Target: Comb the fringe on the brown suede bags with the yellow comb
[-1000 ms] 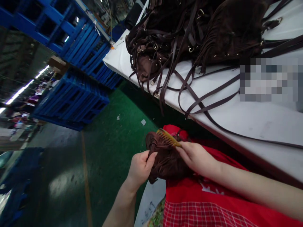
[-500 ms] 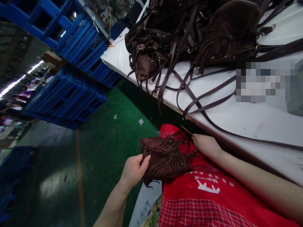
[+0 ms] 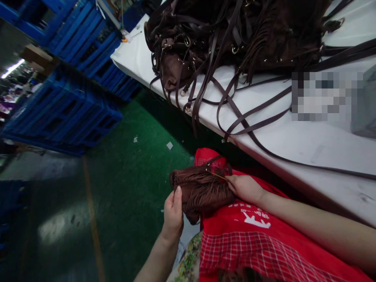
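A small dark brown suede bag [image 3: 202,192] with fringe rests on my lap over the red apron [image 3: 232,227]. My left hand [image 3: 173,209] is closed on its left end, thumb on top. In the fingers of my right hand [image 3: 245,188] is a thin yellowish stick [image 3: 216,174]; its exact kind is too small to tell. The stick's far tip points at the bag's upper edge, near a small metal ring [image 3: 207,164]. Whether the tip touches the bag I cannot tell. The fingers of my right hand are close to the fringe.
On the white table [image 3: 329,156] lies a heap of dark brown fringed bags [image 3: 235,43], with long straps [image 3: 264,147] trailing along its edge. A blurred-out patch [image 3: 326,96] is at right. Stacked blue pallets [image 3: 61,109] stand left on the green floor [image 3: 129,180].
My right hand has moved left and slightly down, bringing the stick from beyond the bag to over its upper edge. The bag has tilted a little in my left hand. The view has shifted slightly.
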The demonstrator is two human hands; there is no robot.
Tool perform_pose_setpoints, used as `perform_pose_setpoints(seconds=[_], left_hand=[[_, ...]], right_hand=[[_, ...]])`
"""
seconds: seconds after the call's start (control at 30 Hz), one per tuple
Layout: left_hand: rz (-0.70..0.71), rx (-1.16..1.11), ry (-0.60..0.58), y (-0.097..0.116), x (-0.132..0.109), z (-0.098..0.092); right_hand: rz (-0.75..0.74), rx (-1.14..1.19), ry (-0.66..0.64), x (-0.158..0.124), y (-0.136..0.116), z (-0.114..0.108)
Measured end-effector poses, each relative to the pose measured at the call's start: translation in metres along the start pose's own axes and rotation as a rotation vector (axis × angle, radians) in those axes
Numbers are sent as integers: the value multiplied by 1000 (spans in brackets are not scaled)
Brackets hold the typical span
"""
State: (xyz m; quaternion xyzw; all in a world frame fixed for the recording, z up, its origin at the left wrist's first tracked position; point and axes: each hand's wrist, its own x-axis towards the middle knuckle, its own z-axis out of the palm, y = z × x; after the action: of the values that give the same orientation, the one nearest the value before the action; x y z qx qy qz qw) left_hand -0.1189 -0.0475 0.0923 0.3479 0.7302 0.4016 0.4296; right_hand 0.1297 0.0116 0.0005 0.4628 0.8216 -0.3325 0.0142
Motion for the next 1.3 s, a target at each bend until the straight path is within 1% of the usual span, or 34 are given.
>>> perform_pose_setpoints(seconds=[0.1,0.23,0.3,0.4,0.47,0.57,0.63,0.7,0.77,0.8,0.87,0.9,0.93,1.0,1.03,1.07,1.1,1.13,1.2,1.23,1.3], left_hand=[[9,70,30,-6,-1,-9],[50,225,10,-10,1,-25],[62,278,4,-10,1,-30],[82,361,-5,-9,2,-33],[110,414,-11,-8,2,-34],[138,447,-21,-8,3,-35],[135,442,-21,-9,4,-34],[129,432,-9,-9,6,-31],[150,433,5,-6,7,-26],[183,447,17,-1,8,-25],[308,516,67,11,9,-25],[391,566,116,18,9,-26],[475,616,188,24,8,-28],[616,699,392,31,4,-29],[656,725,502,30,2,-27],[668,743,580,24,0,-22],[653,754,611,14,0,-14],[603,760,568,1,1,-4],[418,710,254,-29,5,18],[316,631,133,-44,8,29],[128,498,53,-65,10,45]], right_hand=[[15,-44,-5,2,3,-1],[114,-66,-92,9,4,0],[153,-64,-111,14,5,1],[214,-61,-76,18,11,0],[273,-64,-45,20,19,-2],[368,-61,-10,21,34,-10],[417,-51,1,19,39,-18],[402,-16,40,13,35,-29],[287,76,145,5,23,-44],[212,141,215,0,15,-52],[96,287,347,-10,1,-66],[74,351,394,-15,-4,-72],[71,410,437,-19,-7,-76],[79,495,516,-23,-7,-79],[82,521,554,-22,-5,-76],[84,535,587,-19,-2,-72],[91,537,616,-15,2,-65],[102,533,630,-9,5,-58],[144,537,614,5,12,-41],[168,549,587,11,15,-33],[193,587,521,22,20,-20]])
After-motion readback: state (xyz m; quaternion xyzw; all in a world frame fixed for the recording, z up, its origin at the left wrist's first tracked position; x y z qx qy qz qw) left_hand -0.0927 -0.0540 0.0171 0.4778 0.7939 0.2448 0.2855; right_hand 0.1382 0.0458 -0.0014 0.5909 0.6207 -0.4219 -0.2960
